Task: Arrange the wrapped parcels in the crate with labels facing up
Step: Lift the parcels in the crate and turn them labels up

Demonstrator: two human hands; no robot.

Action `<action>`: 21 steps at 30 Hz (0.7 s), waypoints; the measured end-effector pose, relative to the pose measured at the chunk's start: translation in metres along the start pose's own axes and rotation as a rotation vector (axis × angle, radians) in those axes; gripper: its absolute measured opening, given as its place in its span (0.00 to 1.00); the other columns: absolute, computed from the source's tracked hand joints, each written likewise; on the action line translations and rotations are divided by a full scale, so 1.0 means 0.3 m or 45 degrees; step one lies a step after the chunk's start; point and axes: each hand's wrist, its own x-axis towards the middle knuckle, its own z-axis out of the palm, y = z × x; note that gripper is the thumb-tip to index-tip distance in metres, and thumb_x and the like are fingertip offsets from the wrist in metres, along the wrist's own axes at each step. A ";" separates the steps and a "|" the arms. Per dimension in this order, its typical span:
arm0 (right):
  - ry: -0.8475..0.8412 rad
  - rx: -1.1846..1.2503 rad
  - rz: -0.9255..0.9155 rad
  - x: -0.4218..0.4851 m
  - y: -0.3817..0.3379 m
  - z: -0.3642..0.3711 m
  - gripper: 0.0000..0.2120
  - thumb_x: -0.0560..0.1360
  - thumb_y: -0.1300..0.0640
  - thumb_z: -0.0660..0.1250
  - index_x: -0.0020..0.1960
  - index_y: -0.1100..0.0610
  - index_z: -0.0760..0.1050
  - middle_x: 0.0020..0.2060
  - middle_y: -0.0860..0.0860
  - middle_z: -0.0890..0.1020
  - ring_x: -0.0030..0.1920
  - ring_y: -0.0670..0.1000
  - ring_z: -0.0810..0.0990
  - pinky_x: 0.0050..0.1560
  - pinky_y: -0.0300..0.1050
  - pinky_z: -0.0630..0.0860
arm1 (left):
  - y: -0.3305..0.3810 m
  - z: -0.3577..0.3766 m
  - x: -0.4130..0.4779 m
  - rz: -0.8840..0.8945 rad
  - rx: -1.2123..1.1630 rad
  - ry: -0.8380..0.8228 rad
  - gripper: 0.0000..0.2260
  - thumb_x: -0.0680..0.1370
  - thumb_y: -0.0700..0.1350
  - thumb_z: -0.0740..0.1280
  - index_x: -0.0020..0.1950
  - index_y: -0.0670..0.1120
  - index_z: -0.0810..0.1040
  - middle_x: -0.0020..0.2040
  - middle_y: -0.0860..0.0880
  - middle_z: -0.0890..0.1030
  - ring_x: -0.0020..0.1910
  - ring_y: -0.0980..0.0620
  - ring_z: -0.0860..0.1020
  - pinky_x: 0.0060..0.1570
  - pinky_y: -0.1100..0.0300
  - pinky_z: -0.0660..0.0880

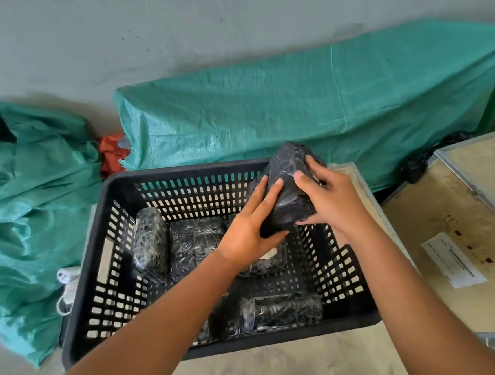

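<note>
Black film, glossy and creased, covered every parcel in view. Both hands held one parcel (290,189) above the far right corner of the crate (178,174), tilted with one end up. Left hand (251,226) lay flat against its left face, fingers spread; right hand (330,200) was wrapped over its right side, thumb across the front. Grip: both hands closed on the parcel, clear of the crate floor.

No label was visible on the held parcel from the head view; which face carries one could not be told.

In the crate: one parcel (150,245) stood against the left wall, a second (196,245) lay just beside it, a third (282,309) lay near the front wall. A white patch (267,255), possibly a label, showed under the left wrist.

Judgement on handling: the wrap looked slick and slightly loose, the contents firm enough to keep a blocky shape. Weight seemed moderate, since two hands were used. Best hold is on opposite long faces with palms, not pinching the film, which might slip or tear.

Green woven sacking (307,103) lay behind the crate.
</note>
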 end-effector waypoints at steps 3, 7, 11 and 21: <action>-0.131 0.050 -0.056 -0.014 -0.047 0.006 0.24 0.81 0.43 0.67 0.76 0.44 0.71 0.59 0.48 0.83 0.44 0.57 0.89 0.40 0.51 0.86 | 0.031 -0.075 -0.005 -0.066 -0.199 0.171 0.44 0.73 0.47 0.79 0.81 0.58 0.57 0.74 0.59 0.73 0.72 0.55 0.72 0.68 0.60 0.71; -0.128 -0.106 -0.283 -0.032 -0.044 0.021 0.17 0.80 0.48 0.70 0.67 0.35 0.74 0.53 0.45 0.88 0.46 0.50 0.89 0.43 0.49 0.86 | 0.057 -0.169 -0.035 -0.176 -0.420 0.346 0.40 0.71 0.44 0.80 0.77 0.56 0.62 0.67 0.55 0.78 0.67 0.52 0.78 0.64 0.53 0.76; -0.226 -0.306 -0.461 -0.038 0.011 0.033 0.29 0.74 0.48 0.77 0.69 0.28 0.72 0.76 0.43 0.71 0.76 0.45 0.68 0.62 0.33 0.75 | 0.094 -0.255 -0.057 -0.217 -0.722 0.411 0.40 0.74 0.39 0.75 0.79 0.56 0.56 0.67 0.39 0.78 0.65 0.42 0.79 0.60 0.45 0.79; -0.438 -0.116 -0.437 -0.042 0.035 0.064 0.37 0.72 0.52 0.79 0.77 0.38 0.69 0.68 0.35 0.78 0.71 0.40 0.74 0.70 0.45 0.74 | 0.130 -0.328 -0.056 -0.231 -0.695 0.211 0.42 0.82 0.37 0.63 0.81 0.62 0.39 0.79 0.60 0.63 0.77 0.53 0.67 0.68 0.52 0.72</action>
